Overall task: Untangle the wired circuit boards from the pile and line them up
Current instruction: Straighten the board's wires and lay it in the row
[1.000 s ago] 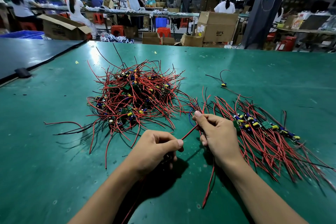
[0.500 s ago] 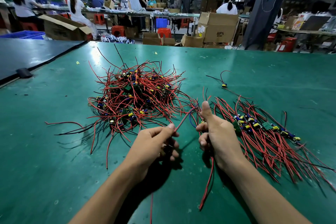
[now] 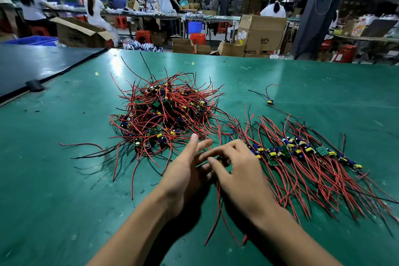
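A tangled pile of wired circuit boards (image 3: 164, 114), with red and black leads, lies in the middle of the green table (image 3: 64, 201). To its right a row of lined-up boards (image 3: 302, 151) runs rightward, leads fanned toward me. My right hand (image 3: 241, 175) pinches one small wired board (image 3: 220, 159) at the row's left end; its red leads (image 3: 218, 211) trail toward me under my wrist. My left hand (image 3: 185, 170) sits just left of it with fingers stretched out straight, holding nothing.
One lone wired board (image 3: 269, 101) lies apart, behind the row. A black clamp (image 3: 34, 85) sits on the seam to the dark table at left. Cardboard boxes (image 3: 261, 32) and several workers are beyond the far edge.
Both hands moved forward toward the row's left end. My left hand let go of the red wire and spread its fingers; my right hand lowered the board onto the table.
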The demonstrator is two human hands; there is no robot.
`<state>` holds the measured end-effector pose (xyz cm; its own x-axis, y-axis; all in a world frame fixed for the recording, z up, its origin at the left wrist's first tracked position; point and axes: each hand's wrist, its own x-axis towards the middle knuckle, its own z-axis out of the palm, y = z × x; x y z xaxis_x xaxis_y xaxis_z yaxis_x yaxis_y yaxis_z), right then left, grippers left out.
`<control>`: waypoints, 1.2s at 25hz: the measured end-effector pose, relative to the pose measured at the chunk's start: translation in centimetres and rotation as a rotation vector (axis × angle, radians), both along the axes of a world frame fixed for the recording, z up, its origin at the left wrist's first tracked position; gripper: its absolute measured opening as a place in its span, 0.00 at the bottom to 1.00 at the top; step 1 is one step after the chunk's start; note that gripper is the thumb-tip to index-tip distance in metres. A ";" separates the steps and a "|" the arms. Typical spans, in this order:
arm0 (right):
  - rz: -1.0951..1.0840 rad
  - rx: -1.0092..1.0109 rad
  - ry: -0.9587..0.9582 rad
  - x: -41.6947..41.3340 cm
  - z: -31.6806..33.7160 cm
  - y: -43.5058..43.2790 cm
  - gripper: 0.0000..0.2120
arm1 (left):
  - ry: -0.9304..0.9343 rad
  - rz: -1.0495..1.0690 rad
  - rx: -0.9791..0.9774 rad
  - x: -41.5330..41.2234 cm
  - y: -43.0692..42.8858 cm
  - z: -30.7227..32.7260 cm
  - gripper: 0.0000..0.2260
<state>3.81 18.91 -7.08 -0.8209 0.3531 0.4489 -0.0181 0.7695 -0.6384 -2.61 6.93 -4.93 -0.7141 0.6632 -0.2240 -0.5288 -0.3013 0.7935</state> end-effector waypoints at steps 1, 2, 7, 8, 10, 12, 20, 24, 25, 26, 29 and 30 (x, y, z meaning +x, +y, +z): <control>-0.056 0.043 -0.002 0.0 0.1 0.7 0.04 | 0.064 0.039 -0.047 -0.2 0.0 -0.2 0.19; -0.127 0.092 -0.019 0.1 0.3 1.5 0.04 | 0.154 0.088 -0.112 -0.4 0.0 -0.5 0.15; -0.328 0.416 -0.386 0.2 0.4 3.5 0.11 | 0.527 0.318 -0.402 -1.4 -1.1 -1.6 0.07; -0.333 0.429 -0.392 0.2 0.4 3.3 0.12 | 0.533 0.322 -0.413 -1.5 -1.2 -1.7 0.07; -0.319 0.422 -0.300 0.0 0.8 2.4 0.11 | 0.510 0.320 -0.412 -1.7 -1.2 -1.8 0.07; -0.243 0.399 -0.154 -0.3 1.1 0.8 0.07 | 0.469 0.314 -0.390 -1.8 -1.0 -2.0 0.08; 0.174 0.138 -0.130 -8.6 2.2 -4.4 0.12 | 0.404 0.691 -0.546 -3.0 -1.2 -2.6 0.15; 0.242 0.245 -0.388 -12.9 2.2 -4.2 0.20 | 0.306 0.705 -0.406 -3.2 -1.5 -2.7 0.14; 0.239 0.288 -0.433 -13.3 2.1 -4.0 0.21 | 0.310 0.703 -0.400 -3.3 -1.5 -2.8 0.13; 0.226 0.318 -0.449 -13.5 1.9 -3.9 0.20 | 0.329 0.701 -0.409 -3.2 -1.4 -2.8 0.13; 0.166 0.314 -0.336 -13.0 1.6 -3.6 0.15 | 0.403 0.706 -0.442 -2.9 -1.1 -3.1 0.13; 0.149 0.260 -0.265 -12.7 1.6 -3.7 0.15 | 0.417 0.717 -0.446 -2.8 -1.1 -3.1 0.14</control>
<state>-8.86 15.25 -5.46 -0.9539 0.1239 0.2735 -0.0025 0.9076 -0.4199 -5.41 5.82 -7.98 -0.9986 -0.0514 0.0148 0.0183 -0.0679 0.9975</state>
